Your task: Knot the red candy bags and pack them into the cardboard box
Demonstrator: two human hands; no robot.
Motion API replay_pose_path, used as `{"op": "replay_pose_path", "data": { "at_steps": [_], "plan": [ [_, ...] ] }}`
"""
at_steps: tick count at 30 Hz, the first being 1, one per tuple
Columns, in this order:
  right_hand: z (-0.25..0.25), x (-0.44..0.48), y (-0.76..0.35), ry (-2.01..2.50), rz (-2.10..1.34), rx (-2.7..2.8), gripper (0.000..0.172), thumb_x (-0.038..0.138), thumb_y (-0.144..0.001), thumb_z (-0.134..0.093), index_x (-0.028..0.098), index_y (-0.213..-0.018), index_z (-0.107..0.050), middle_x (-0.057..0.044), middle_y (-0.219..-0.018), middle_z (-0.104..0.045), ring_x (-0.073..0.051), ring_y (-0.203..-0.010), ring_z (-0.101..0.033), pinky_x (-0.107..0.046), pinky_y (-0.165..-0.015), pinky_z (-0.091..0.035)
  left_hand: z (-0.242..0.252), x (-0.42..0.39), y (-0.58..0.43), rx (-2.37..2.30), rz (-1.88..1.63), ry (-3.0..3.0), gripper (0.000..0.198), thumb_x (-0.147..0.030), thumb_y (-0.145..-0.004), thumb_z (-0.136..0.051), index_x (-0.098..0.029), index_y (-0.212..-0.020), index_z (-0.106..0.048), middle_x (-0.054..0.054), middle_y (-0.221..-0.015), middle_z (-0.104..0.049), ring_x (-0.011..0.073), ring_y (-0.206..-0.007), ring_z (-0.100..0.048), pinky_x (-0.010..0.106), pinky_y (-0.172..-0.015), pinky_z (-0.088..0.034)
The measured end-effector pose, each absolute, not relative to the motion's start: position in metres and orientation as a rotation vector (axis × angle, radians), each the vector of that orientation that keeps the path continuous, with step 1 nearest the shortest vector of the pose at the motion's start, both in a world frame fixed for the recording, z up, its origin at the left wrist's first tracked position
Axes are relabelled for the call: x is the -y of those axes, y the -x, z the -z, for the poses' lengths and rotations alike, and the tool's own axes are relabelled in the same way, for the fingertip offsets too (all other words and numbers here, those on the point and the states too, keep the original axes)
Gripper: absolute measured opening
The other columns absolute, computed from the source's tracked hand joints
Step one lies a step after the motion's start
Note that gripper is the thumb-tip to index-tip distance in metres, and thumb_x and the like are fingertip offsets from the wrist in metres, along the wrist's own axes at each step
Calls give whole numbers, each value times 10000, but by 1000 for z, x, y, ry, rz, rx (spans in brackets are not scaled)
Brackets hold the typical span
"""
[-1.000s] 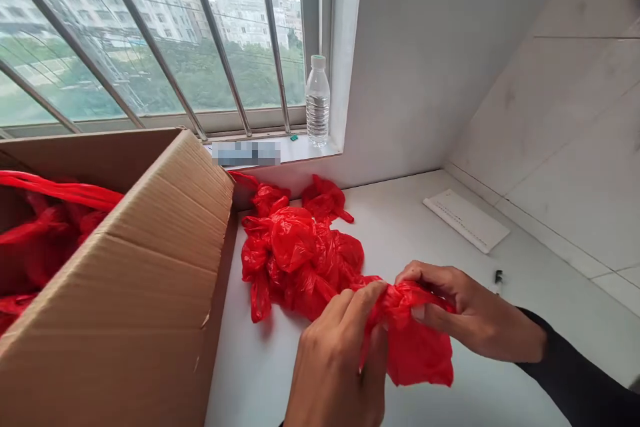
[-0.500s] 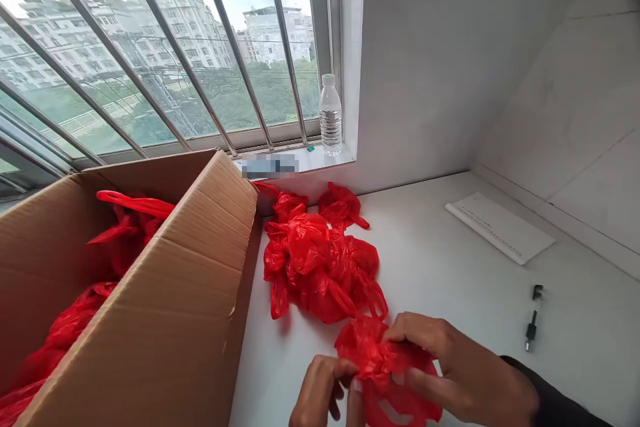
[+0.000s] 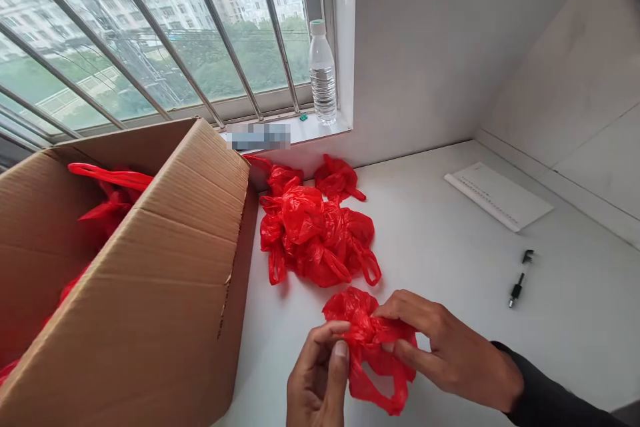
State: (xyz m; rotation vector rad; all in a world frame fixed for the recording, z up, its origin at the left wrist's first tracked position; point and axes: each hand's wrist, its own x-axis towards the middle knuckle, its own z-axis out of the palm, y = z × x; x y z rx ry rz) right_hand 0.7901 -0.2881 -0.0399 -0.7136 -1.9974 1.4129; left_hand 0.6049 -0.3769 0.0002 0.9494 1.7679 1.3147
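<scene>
A red plastic bag [image 3: 367,323], gathered in the middle with a loop handle hanging toward me, is between my hands over the white table. My right hand [image 3: 445,347] pinches the bag's right side between thumb and fingers. On the left, my left hand [image 3: 320,367] has its thumb and index finger closed at the bag's gathered edge. Just beyond lies a heap of crumpled red plastic bags [image 3: 320,233], several with their handles showing.
At left stands a large open cardboard box [image 3: 165,267] with more red bags [image 3: 110,207] inside. On the windowsill is a water bottle [image 3: 323,77]. A white notepad [image 3: 500,197] and a pen [image 3: 519,283] lie on the right of the table [image 3: 425,233].
The view has tilted down, so the surroundings sit higher. Both hands still hold the red bag; its loop handle now hangs more open and fully in view.
</scene>
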Motion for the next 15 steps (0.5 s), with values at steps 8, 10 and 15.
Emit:
{"op": "replay_pose_path", "data": {
  "at_steps": [8,10,15],
  "plan": [
    [44,281,-800,812,-1480,1996,299,435,-1040,-555,286,-1281,-652,-40,-1117,-667,-193,-995,-629,-343,-892,-495,9,371,-608,-1685,-1264,-1182,186,-424,-895,-738,-238,-894,-731,34,-887,-678,184,-800,-643,263,-748,-530],
    [44,280,-803,843,-1507,2008,345,475,-1034,-560,285,-1313,-630,-44,-1153,-668,-199,-1029,-627,-348,-907,-490,3,369,-607,-1734,-1212,-1123,224,-443,-886,-747,-228,-837,-705,16,-815,-660,174,-759,-620,254,-725,-517],
    [43,278,-806,981,-1511,1984,345,508,-1038,-538,273,-1277,-619,-38,-1159,-664,-188,-1007,-619,-333,-880,-484,-6,365,-606,-1805,-1270,-898,272,-482,-896,-733,-223,-887,-648,-18,-756,-626,132,-656,-544,231,-672,-491]
  ]
}}
